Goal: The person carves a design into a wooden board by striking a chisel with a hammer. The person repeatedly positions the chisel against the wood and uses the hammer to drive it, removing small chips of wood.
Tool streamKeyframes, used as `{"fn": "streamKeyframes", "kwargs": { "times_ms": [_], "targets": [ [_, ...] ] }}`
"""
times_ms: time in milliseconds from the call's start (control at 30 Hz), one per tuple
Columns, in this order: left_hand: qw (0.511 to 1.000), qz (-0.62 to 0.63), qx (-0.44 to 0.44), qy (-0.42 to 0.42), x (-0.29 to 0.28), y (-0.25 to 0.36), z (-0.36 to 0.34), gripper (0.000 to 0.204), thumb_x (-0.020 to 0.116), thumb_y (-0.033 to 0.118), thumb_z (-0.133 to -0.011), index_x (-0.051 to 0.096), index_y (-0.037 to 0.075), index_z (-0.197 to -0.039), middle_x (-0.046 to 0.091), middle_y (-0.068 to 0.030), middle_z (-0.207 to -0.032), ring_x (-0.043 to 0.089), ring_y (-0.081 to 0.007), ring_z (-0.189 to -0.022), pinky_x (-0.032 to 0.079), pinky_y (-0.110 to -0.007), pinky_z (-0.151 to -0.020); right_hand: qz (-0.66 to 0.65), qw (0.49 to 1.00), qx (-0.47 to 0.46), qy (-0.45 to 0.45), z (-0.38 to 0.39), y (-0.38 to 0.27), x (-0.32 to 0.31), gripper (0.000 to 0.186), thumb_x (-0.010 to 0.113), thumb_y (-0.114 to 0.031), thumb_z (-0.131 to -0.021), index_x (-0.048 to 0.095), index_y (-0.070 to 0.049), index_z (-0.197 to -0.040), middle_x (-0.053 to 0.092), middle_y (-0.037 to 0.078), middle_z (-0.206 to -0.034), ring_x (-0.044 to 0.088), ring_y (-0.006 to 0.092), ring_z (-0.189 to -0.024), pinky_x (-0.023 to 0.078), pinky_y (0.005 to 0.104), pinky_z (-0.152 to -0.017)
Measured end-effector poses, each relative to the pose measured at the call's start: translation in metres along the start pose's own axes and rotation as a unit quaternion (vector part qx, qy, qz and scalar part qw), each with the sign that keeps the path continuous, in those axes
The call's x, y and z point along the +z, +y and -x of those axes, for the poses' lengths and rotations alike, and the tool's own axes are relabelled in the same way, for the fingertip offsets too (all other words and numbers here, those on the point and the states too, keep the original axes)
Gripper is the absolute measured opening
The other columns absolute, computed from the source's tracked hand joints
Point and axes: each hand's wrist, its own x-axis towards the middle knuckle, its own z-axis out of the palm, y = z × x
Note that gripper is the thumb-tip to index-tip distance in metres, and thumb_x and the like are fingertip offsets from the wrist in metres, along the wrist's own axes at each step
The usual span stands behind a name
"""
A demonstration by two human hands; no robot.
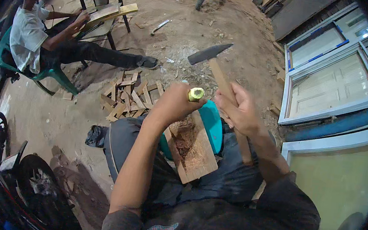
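Observation:
My left hand (176, 101) is closed around a yellow chisel handle (196, 94), held over a wooden block (206, 160); its blade is hidden from this angle. A rough, splintered hollow runs along the block, which lies between my thighs above a teal plastic seat (212, 125). To the right, my right hand (240, 109) grips the wooden handle of a hammer (221, 76), whose dark steel head is raised above and beyond the chisel.
A co-worker (32, 38) sits on a green chair at upper left, holding wood. Wood offcuts (130, 94) lie beyond my knees. Framed white windows and panels (324, 84) lean on the right. Motorcycle wheels (36, 180) stand at lower left. A long tool (160, 26) lies on the ground.

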Motion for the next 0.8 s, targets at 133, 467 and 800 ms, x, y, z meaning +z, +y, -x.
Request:
{"fn": "streamKeyframes", "kwargs": {
  "times_ms": [133, 467, 800],
  "targets": [
    [0.998, -0.059, -0.001, -0.013, 0.005, 0.005, -0.002, 0.022, 0.073, 0.022, -0.081, 0.068, 0.002, -0.089, 0.068, -0.0192, -0.078, 0.066, -0.0357, -0.072, 0.051, -0.042, -0.068, -0.042, 0.997, 0.035, -0.051, -0.013, 0.010, 0.010, 0.028, 0.063, -0.023, -0.096, 0.051, -0.002, -0.112, 0.049, -0.002, -0.067, 0.042, 0.0038, -0.044, 0.035, 0.0212, -0.040],
    [0.996, -0.078, -0.027, -0.039, 0.010, 0.017, 0.000, 0.025, 0.073, 0.026, -0.079, 0.068, 0.001, -0.084, 0.067, -0.0205, -0.077, 0.066, -0.0387, -0.072, 0.051, -0.044, -0.067, -0.142, 0.987, 0.068, -0.043, -0.004, 0.037, 0.005, 0.034, 0.070, -0.030, -0.092, 0.054, -0.004, -0.106, 0.050, -0.003, -0.061, 0.043, 0.0041, -0.041, 0.035, 0.0212, -0.038],
    [0.993, -0.115, -0.003, -0.018, 0.010, 0.022, 0.000, 0.026, 0.072, 0.028, -0.079, 0.069, 0.003, -0.083, 0.067, -0.0206, -0.078, 0.066, -0.0390, -0.074, 0.051, -0.045, -0.067, -0.148, 0.989, 0.028, 0.001, 0.002, 0.032, 0.003, 0.029, 0.071, -0.022, -0.091, 0.055, -0.002, -0.104, 0.053, -0.002, -0.063, 0.045, 0.0040, -0.041, 0.036, 0.0206, -0.037]
  ]
}}
